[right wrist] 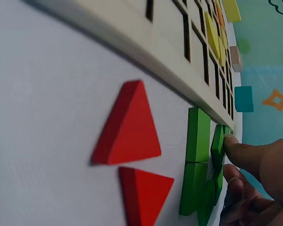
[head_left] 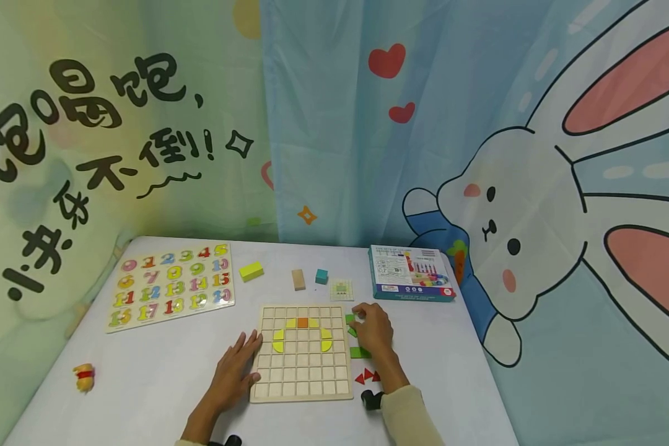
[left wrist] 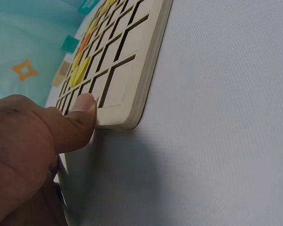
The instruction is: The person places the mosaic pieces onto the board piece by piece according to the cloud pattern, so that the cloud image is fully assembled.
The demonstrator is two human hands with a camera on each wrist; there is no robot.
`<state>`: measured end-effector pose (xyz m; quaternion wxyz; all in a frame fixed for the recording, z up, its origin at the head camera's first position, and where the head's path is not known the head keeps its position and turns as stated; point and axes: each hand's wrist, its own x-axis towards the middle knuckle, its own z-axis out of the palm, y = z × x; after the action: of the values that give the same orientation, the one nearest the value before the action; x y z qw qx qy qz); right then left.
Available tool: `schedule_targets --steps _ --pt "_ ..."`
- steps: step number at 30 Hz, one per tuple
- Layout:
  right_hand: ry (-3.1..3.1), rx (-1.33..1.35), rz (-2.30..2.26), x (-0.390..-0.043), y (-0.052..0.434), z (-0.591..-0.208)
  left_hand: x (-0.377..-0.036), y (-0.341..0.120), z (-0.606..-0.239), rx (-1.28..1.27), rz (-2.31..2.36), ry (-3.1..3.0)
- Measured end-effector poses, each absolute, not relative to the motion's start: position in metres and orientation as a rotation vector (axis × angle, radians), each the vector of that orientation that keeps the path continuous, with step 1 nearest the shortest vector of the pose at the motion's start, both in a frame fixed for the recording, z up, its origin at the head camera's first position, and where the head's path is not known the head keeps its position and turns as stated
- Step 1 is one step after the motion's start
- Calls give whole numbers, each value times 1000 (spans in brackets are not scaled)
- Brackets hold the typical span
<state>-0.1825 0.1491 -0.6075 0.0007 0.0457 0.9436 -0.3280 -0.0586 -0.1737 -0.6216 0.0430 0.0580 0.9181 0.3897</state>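
Your left hand (head_left: 231, 375): ungripped, fingers extended, resting along the left edge of the wooden grid board (head_left: 301, 375), thumb on its rim near the corner. Your right hand (head_left: 375, 331): fingers bent over the green blocks (head_left: 360, 353) just beside the board's right edge, thumb touching one; you cannot tell from these views whether it is pinched. Grid board: flat on your white worktop (head_left: 145, 384), six yellow pieces (head_left: 279, 334) and one orange square (head_left: 303, 323) in its upper half. Red triangular blocks (head_left: 360, 379): right of the board, nearer you than the green ones. Beyond the board: yellow block (head_left: 251, 271), tan block (head_left: 298, 280), teal block (head_left: 321, 276), pattern card (head_left: 342, 290), printed box (head_left: 412, 272). To your left: number board (head_left: 173, 285), bear figurine (head_left: 84, 378)
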Motion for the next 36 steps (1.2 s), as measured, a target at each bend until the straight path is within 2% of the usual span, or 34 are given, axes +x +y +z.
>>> schedule_targets --steps 13,25,29,36 --pt "2877 174 -1008 -192 150 -603 -61 -171 -626 171 1159 2816" --pt "2888 237 -1260 -194 149 -606 -60 -172 -625 148 1139 2796" --pt "2902 181 -1367 -185 136 -603 -59 -172 -624 146 1144 2792" --pt "2818 -76 -1447 -166 97 -605 -58 -173 -622 149 1159 2795"
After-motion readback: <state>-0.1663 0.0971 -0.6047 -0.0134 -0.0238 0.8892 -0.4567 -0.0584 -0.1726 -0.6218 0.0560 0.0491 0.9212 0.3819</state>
